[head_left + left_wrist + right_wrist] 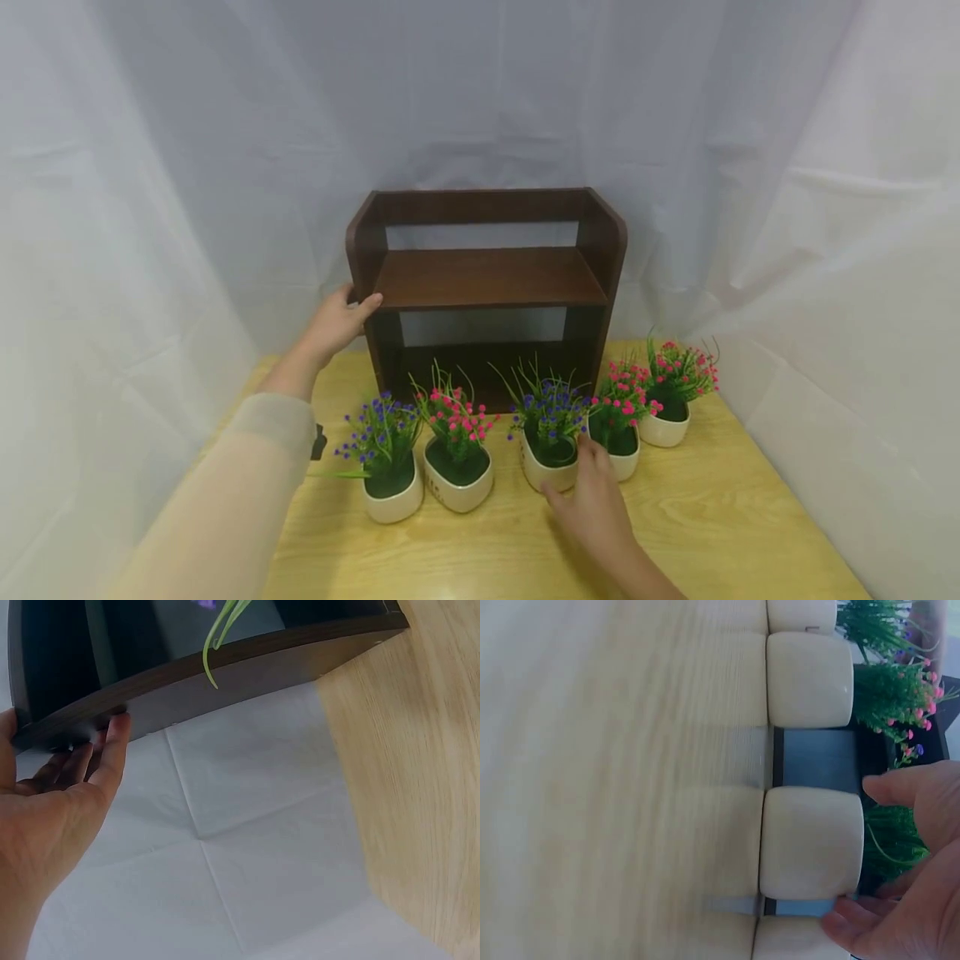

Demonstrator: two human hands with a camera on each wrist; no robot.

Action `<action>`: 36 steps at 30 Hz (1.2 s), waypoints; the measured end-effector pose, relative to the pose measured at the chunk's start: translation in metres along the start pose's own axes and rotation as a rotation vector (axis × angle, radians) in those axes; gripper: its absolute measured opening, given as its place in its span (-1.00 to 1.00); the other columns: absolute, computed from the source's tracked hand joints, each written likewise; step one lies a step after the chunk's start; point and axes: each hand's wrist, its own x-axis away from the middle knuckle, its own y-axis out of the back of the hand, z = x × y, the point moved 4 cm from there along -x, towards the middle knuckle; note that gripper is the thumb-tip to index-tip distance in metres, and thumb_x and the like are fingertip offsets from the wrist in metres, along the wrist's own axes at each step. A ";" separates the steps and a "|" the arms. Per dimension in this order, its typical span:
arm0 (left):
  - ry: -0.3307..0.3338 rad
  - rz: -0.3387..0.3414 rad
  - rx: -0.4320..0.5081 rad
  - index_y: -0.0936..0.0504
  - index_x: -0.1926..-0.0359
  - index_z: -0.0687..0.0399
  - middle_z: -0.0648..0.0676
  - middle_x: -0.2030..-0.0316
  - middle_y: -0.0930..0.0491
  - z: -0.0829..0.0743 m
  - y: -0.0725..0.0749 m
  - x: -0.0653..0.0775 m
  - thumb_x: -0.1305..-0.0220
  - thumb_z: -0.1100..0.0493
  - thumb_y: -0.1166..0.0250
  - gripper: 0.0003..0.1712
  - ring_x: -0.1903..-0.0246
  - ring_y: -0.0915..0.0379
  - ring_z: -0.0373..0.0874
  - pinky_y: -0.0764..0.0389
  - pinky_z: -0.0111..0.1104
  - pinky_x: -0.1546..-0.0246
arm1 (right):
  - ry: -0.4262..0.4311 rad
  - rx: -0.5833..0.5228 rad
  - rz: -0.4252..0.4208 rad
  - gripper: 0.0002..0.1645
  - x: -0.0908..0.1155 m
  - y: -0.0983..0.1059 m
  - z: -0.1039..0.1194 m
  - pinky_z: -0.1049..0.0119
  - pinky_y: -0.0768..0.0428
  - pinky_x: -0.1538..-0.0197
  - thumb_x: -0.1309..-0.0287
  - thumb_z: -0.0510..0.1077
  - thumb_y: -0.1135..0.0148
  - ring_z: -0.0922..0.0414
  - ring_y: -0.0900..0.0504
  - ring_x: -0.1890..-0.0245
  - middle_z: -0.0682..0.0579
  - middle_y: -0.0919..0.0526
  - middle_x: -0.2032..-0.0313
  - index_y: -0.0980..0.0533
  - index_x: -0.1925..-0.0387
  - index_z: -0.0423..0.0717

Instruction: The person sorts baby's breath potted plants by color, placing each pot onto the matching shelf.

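A dark brown two-tier wooden shelf [491, 279] stands upright at the back of the table. My left hand [336, 325] grips its left side panel [247, 682], thumb over the front edge and fingers along the outer face. In front of the shelf is a white flowerpot [810, 844] with blue-purple artificial flowers [553, 408]. My right hand [596, 504] pinches this pot near its rim, thumb on one side and fingers on the other. Those fingers lie in the narrow gap beside a pink-flowered pot [625, 467].
To the left stand a blue-purple-flowered pot [393, 507] and a pink-flowered pot [459, 496]. Another pink-flowered pot [664, 431] sits farther back at the right. White sheeting [480, 100] hangs behind and at both sides of the light wooden table [720, 517].
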 end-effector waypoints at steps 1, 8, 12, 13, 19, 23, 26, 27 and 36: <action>-0.001 0.000 0.005 0.15 -0.73 0.34 0.47 -0.68 -0.03 0.000 -0.001 0.000 -0.69 -0.29 -0.05 0.05 -0.54 -0.29 0.45 -0.34 0.23 -0.59 | 0.006 0.004 0.010 0.12 -0.002 -0.001 -0.001 -0.25 -0.56 -0.47 -0.20 -0.02 -0.61 -0.39 -0.48 -0.46 -0.47 -0.39 -0.48 -0.25 -0.54 -0.52; 0.003 0.002 0.032 0.07 -0.71 0.36 0.47 -0.67 -0.08 0.001 -0.003 -0.003 -0.69 -0.29 -0.04 0.02 -0.54 -0.30 0.45 -0.40 0.22 -0.56 | 0.049 0.061 0.042 0.12 -0.018 -0.003 -0.005 -0.29 -0.55 -0.46 -0.12 0.02 -0.63 -0.43 -0.49 -0.38 -0.55 -0.47 -0.39 -0.32 -0.43 -0.63; 0.007 -0.003 0.026 0.07 -0.71 0.36 0.47 -0.67 -0.07 0.001 -0.004 -0.003 -0.68 -0.31 -0.04 0.03 -0.54 -0.28 0.45 -0.41 0.22 -0.55 | 0.035 0.115 0.063 0.15 -0.028 -0.003 -0.007 -0.28 -0.55 -0.44 -0.09 0.11 -0.64 -0.46 -0.55 -0.31 -0.57 -0.53 -0.33 -0.36 -0.38 -0.68; 0.010 -0.004 0.020 0.08 -0.71 0.36 0.47 -0.67 -0.06 0.001 -0.004 -0.002 -0.68 -0.32 -0.03 0.04 -0.54 -0.28 0.45 -0.41 0.22 -0.56 | 0.029 0.129 0.071 0.15 -0.029 -0.003 -0.007 -0.27 -0.56 -0.44 -0.10 0.13 -0.64 -0.45 -0.56 -0.30 -0.56 -0.54 -0.31 -0.37 -0.37 -0.68; 0.022 -0.023 0.015 0.08 -0.72 0.33 0.47 -0.67 -0.08 0.002 -0.003 0.000 -0.68 -0.33 -0.02 0.03 -0.55 -0.28 0.45 -0.36 0.23 -0.58 | 0.049 0.175 0.077 0.10 -0.031 -0.004 -0.004 -0.16 -0.64 -0.38 -0.12 0.18 -0.66 -0.32 -0.63 -0.23 -0.49 -0.60 -0.21 -0.46 -0.24 -0.72; 0.012 -0.043 0.020 0.01 -0.71 0.31 0.46 -0.65 -0.14 0.002 -0.002 -0.001 -0.69 -0.30 -0.03 -0.02 -0.55 -0.27 0.44 -0.36 0.23 -0.58 | 0.055 0.154 0.066 0.11 -0.033 -0.007 -0.004 -0.17 -0.62 -0.41 -0.12 0.18 -0.66 -0.34 -0.61 -0.29 -0.53 -0.57 -0.26 -0.46 -0.26 -0.72; 0.008 -0.051 0.019 -0.02 -0.70 0.31 0.46 -0.64 -0.16 0.002 -0.002 -0.002 -0.69 -0.30 -0.03 -0.03 -0.53 -0.31 0.45 -0.40 0.23 -0.56 | 0.046 0.115 0.048 0.19 -0.037 -0.013 -0.012 -0.28 -0.57 -0.42 -0.07 0.20 -0.68 -0.42 -0.56 -0.36 -0.58 -0.54 -0.32 -0.42 -0.31 -0.70; 0.009 -0.053 0.016 -0.02 -0.71 0.30 0.45 -0.65 -0.15 0.002 -0.003 -0.002 -0.69 -0.30 -0.03 -0.03 -0.52 -0.32 0.45 -0.41 0.23 -0.55 | 0.043 0.098 0.045 0.21 -0.038 -0.014 -0.013 -0.31 -0.56 -0.42 -0.06 0.20 -0.69 -0.44 -0.55 -0.37 -0.60 -0.52 -0.34 -0.40 -0.33 -0.69; 0.026 -0.048 -0.005 0.12 -0.74 0.27 0.44 -0.69 -0.04 0.004 -0.004 -0.003 -0.68 -0.34 -0.01 0.04 -0.44 -0.41 0.50 -0.39 0.23 -0.56 | -0.017 -0.027 0.105 0.15 -0.040 -0.008 -0.010 -0.26 -0.61 -0.41 -0.05 0.11 -0.71 -0.39 -0.63 -0.34 -0.48 -0.57 -0.37 -0.39 -0.43 -0.52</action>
